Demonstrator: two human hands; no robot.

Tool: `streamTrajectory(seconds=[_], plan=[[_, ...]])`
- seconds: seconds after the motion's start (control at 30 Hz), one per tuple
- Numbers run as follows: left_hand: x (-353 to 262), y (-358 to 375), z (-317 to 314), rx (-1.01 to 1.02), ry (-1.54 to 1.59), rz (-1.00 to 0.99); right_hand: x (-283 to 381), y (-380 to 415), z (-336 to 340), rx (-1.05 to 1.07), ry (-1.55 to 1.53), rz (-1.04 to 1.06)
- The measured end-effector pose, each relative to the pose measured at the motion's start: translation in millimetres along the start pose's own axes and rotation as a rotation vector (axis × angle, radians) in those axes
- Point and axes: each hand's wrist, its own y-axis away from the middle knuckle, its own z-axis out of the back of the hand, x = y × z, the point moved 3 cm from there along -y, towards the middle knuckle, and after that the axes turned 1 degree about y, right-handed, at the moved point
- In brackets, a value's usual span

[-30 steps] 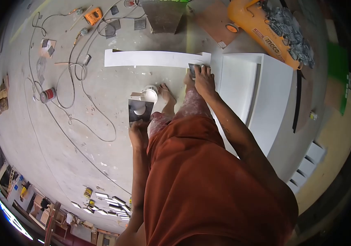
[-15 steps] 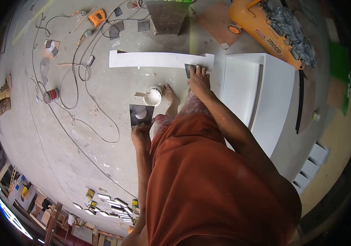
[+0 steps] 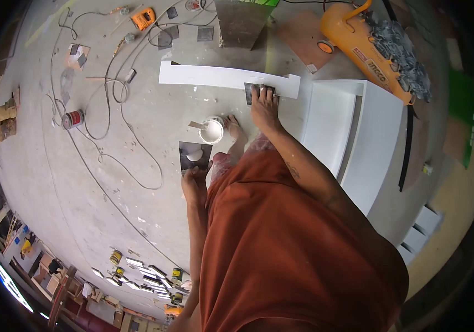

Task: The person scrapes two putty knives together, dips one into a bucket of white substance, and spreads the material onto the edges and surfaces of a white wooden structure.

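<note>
My left hand [image 3: 194,182] grips a dark square plate [image 3: 188,160] by its lower edge, with a blob of white paste [image 3: 194,152] on its face. My right hand [image 3: 264,109] presses a dark flat blade [image 3: 248,94] against the long white panel [image 3: 215,76], near the panel's right end. Fingertips lie spread over the back of that blade. Between the hands, by my foot, stands an open tub [image 3: 211,130] of white paste with a stick [image 3: 196,125] across its rim.
A white open cabinet [image 3: 378,138] stands to the right, with an orange compressor [image 3: 364,55] beyond it. Hoses [image 3: 107,105] and a red-labelled can [image 3: 73,119] lie at left. An orange tool [image 3: 143,19] is at the top; small white-topped pieces [image 3: 148,272] lie lower left.
My right hand and its blade have moved left along the white panel, away from its right end. The whole view has shifted slightly. My left hand still holds the plate.
</note>
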Motion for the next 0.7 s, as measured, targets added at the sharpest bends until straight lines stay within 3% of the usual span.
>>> streamTrajectory(seconds=[0.27, 0.37, 0.5, 0.57, 0.63, 0.7], plan=[[17, -21, 36, 0.060, 0.116, 0.039, 12, 10, 16, 0.160, -0.032, 0.003], [11, -14, 28, 0.038, 0.111, 0.042, 29, -13, 36, 0.073, -0.099, 0.007], [10, -12, 30, 0.015, 0.061, 0.031, 36, -46, 10, -0.094, 0.022, 0.034], [12, -13, 36, 0.019, 0.080, 0.039, 38, -41, -12, -0.075, 0.031, 0.019], [13, -13, 38, 0.160, 0.198, 0.040, 42, -30, -12, -0.039, 0.036, -0.005], [9, -6, 22, 0.136, 0.175, 0.030, 45, -12, -7, -0.028, 0.017, 0.013]])
